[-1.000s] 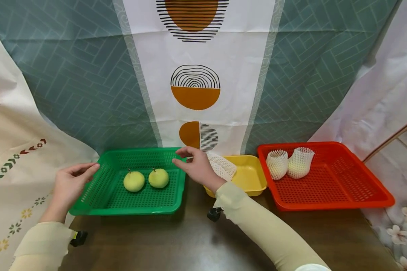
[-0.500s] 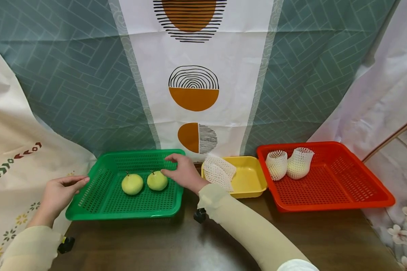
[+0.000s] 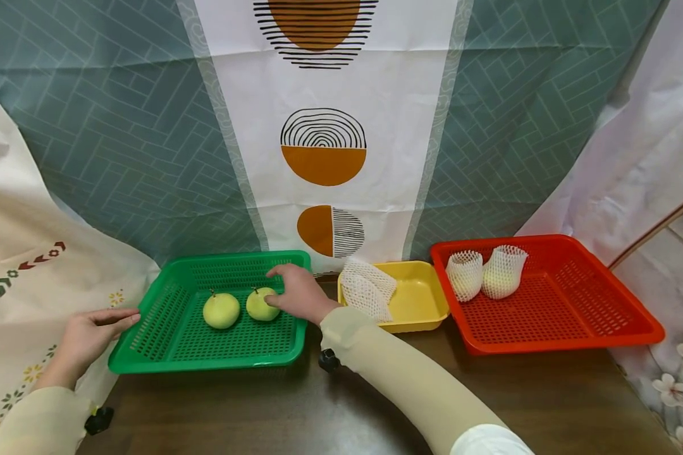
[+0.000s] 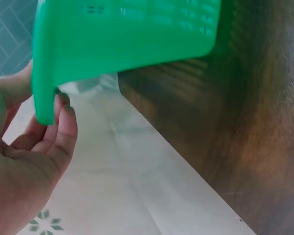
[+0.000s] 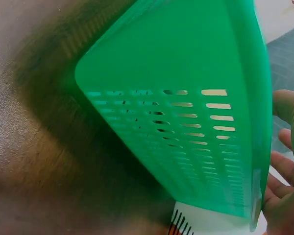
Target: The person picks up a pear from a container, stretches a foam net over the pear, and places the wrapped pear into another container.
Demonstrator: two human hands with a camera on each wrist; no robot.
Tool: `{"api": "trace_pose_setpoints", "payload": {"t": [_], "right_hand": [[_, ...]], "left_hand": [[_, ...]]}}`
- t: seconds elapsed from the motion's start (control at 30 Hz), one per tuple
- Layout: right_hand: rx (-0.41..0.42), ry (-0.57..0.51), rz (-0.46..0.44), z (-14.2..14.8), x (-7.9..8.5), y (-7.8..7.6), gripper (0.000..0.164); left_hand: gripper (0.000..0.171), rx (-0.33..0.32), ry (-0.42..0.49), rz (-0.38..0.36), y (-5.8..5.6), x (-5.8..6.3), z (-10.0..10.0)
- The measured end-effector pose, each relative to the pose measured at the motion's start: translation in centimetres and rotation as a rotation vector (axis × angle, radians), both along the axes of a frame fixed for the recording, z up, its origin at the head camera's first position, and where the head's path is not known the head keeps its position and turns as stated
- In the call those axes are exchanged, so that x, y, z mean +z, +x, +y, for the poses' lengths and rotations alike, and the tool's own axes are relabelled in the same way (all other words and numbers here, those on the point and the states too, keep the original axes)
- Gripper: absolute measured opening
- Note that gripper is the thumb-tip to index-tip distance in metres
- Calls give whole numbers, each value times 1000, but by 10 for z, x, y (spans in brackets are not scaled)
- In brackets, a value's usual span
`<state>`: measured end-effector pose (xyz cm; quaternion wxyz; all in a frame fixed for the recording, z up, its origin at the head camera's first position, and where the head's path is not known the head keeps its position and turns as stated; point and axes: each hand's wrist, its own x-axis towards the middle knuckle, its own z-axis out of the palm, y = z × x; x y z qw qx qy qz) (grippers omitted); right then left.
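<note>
Two pale yellow-green pears with stems, the left pear (image 3: 221, 311) and the right pear (image 3: 260, 309), sit in a green plastic basket (image 3: 205, 364). My left hand (image 3: 91, 332) pinches the basket's left rim; in the left wrist view the rim runs between thumb and fingers (image 4: 63, 139). Reaching over the basket's right side, my right hand (image 3: 298, 294) is spread beside the right pear, its thumb overlapping that pear in the head view. In the right wrist view, part of the right hand (image 5: 286, 169) shows beyond the basket's rim, with nothing gripped.
Right of the green basket stands a yellow tray (image 3: 418, 297) with white foam net sleeves (image 3: 367, 287) in it. A red basket (image 3: 546, 344) farther right holds two net-sleeved fruits, one of them a wrapped pear (image 3: 502, 278). A patterned curtain (image 3: 324, 82) hangs behind the brown table (image 3: 250, 411).
My right hand has come left and down to the right pear. My left hand has moved nearer along the green basket's left rim, and the basket has shifted slightly toward me.
</note>
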<state>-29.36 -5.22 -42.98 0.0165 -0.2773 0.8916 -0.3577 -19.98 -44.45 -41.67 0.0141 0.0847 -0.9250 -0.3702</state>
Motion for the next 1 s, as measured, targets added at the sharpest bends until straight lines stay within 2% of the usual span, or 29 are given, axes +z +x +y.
{"api": "trace_pose_setpoints", "payload": {"t": [0.3,0.77,1.0], "right_hand": [[66,144,29,-16,9,-4,56],[48,335,-45,-29,8,-8,76],[105,385,-94,-29,7,-8,78]], "left_hand": [[52,-38,141,-43,-2,-8,-11],[46,-88,367,-131,-2,-11,-12],[40,-87,464,-190,-3,-13,-13]]}}
